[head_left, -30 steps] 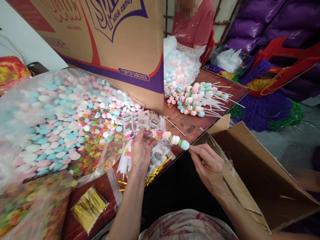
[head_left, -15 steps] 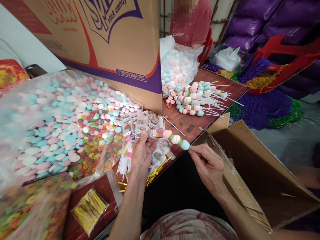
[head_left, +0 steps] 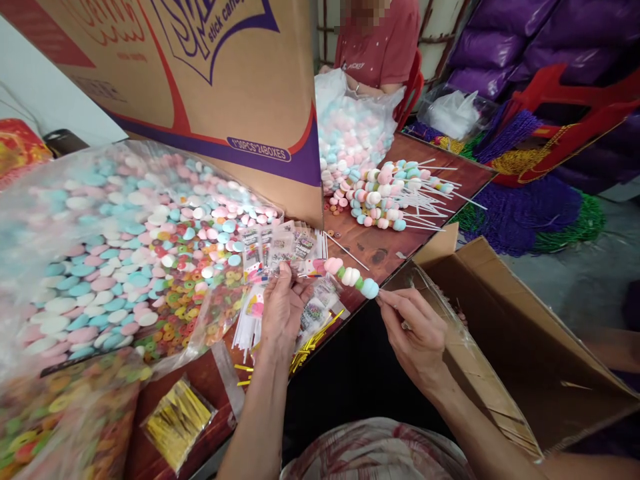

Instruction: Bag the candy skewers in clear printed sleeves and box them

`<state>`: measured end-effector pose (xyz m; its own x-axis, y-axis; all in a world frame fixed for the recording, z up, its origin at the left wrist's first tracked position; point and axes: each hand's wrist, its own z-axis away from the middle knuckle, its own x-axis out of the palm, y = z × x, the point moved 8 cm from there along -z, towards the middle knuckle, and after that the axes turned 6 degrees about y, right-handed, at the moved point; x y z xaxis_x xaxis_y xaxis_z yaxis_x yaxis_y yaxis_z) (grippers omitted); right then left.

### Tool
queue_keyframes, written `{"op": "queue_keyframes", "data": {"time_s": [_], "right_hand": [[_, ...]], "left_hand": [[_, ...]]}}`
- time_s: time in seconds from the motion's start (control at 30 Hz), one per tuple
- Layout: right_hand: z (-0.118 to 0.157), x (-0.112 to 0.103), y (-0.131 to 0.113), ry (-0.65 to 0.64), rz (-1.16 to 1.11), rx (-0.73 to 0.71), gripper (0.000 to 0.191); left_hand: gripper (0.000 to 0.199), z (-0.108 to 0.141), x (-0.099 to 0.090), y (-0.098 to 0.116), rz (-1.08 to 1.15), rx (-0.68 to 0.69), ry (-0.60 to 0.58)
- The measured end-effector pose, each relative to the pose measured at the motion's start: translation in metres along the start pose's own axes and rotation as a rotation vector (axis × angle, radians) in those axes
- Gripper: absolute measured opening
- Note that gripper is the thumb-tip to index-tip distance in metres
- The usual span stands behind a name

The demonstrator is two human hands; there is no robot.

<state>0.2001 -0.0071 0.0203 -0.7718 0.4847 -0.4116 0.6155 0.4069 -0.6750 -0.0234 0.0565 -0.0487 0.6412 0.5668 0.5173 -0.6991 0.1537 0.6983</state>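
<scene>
My right hand [head_left: 414, 327] pinches the lower end of a candy skewer [head_left: 351, 277], threaded with pink, white and blue pieces and green rings between them. Its pink end points up and left, close to my left hand [head_left: 286, 303]. My left thumb presses on a small clear printed packet [head_left: 281, 252] among several others. White sticks [head_left: 246, 331] lie beside my left wrist, and gold twist ties [head_left: 313, 347] lie between my hands near the table edge. Finished-looking skewers [head_left: 395, 193] are piled farther back.
A large printed carton [head_left: 215, 100] stands behind the plastic sheet of loose candies [head_left: 95, 267]. An open cardboard box [head_left: 525, 333] is at the right. A bagged bundle of gold ties [head_left: 179, 423] lies front left. A person in red [head_left: 383, 53] sits across the table [head_left: 370, 243].
The view has shifted slightly. The seated person's forearm and wrist now show more above the candy bag. My hands hold nearly the same pose.
</scene>
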Motion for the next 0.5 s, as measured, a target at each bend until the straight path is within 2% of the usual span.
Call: {"op": "queue_keyframes", "data": {"time_s": [0.17, 0.33, 0.5], "right_hand": [[0.001, 0.001, -0.003, -0.039, 0.013, -0.025, 0.021], [-0.002, 0.003, -0.001, -0.042, -0.118, 0.056, 0.020], [-0.002, 0.007, 0.003, -0.047, -0.193, 0.149, 0.012]], "left_hand": [[0.034, -0.002, 0.003, -0.002, 0.035, 0.005, -0.072], [0.025, 0.002, 0.006, 0.000, 0.016, 0.039, -0.056], [0.021, 0.009, 0.010, -0.002, 0.035, -0.018, -0.036]]}}
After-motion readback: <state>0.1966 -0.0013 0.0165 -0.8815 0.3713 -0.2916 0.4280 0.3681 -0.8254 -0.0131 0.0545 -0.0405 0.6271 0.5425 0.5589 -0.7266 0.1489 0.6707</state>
